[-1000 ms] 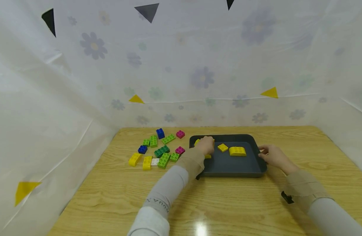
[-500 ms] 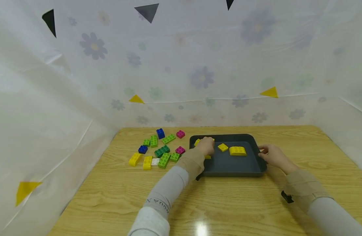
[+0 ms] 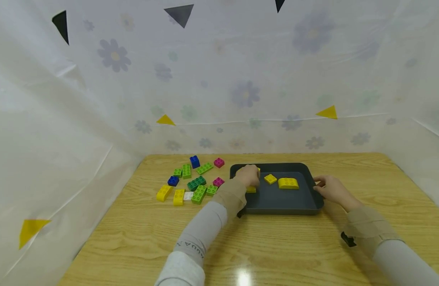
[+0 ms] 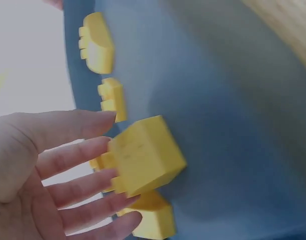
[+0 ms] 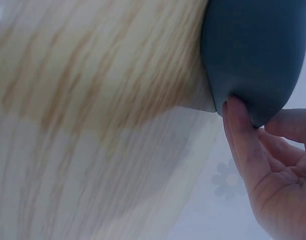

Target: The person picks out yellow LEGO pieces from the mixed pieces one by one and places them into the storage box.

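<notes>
My left hand [image 3: 248, 176] reaches down into the left end of a dark grey tray [image 3: 283, 203]. In the left wrist view its fingers are extended, with their tips at the studs of a yellow brick [image 4: 147, 155] on the tray floor. The thumb lies apart from the fingers, its tip near the brick's corner. Just beyond is another yellow brick [image 4: 158, 220], partly hidden. A small yellow brick [image 3: 270, 178] and a curved-top yellow brick [image 3: 288, 183] sit farther right in the tray. My right hand [image 3: 331, 188] pinches the tray's right rim between thumb and fingers.
Loose bricks lie on the wooden table [image 3: 140, 238] left of the tray: a dark green brick [image 3: 196, 183], a white brick [image 3: 188, 196], a blue brick [image 3: 194, 161], a pink brick [image 3: 219, 162] and several others. A patterned white sheet [image 3: 219, 79] hangs behind the table.
My left hand has shifted very slightly left, covering more of the yellow brick behind it and baring more of the one by the wrist. The right hand and tray stay put.
</notes>
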### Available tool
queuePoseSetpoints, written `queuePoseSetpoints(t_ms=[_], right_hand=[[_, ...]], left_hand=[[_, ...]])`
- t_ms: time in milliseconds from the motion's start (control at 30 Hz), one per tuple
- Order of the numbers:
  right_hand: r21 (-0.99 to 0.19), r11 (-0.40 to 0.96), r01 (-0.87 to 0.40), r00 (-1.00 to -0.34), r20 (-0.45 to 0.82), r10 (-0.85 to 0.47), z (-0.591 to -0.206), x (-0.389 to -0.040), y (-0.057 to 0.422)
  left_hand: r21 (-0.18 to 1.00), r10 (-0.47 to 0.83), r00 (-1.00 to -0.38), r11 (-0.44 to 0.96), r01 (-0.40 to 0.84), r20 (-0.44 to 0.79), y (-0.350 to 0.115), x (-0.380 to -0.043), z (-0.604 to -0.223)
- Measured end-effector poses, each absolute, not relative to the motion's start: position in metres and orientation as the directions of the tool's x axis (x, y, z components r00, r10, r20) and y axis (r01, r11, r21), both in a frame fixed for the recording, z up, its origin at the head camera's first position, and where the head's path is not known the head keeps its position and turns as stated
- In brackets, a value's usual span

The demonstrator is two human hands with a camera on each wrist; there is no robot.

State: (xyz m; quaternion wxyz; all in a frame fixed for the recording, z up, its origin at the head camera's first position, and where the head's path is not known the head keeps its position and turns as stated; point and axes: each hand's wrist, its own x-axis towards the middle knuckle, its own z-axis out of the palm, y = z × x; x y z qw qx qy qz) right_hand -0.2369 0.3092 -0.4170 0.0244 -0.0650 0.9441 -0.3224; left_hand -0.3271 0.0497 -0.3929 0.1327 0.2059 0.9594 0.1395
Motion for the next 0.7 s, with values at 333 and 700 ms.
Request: queuePoseSetpoints(t_ms=[333, 700], right_hand=[[-0.621, 0.777, -0.103, -0.991, -0.005, -0.135, -0.429, -0.245, 0.317], [-0.621, 0.778, -0.095, -0.991, -0.014, -0.132, -0.417, -0.238, 0.31]], left_hand=[[0.365, 0.377, -0.926, 0.859, 0.36, 0.026, 0.039, -0.331, -0.369], [0.07, 0.358, -0.889, 0.918, 0.391, 0.285, 0.015, -0.35, -0.368]])
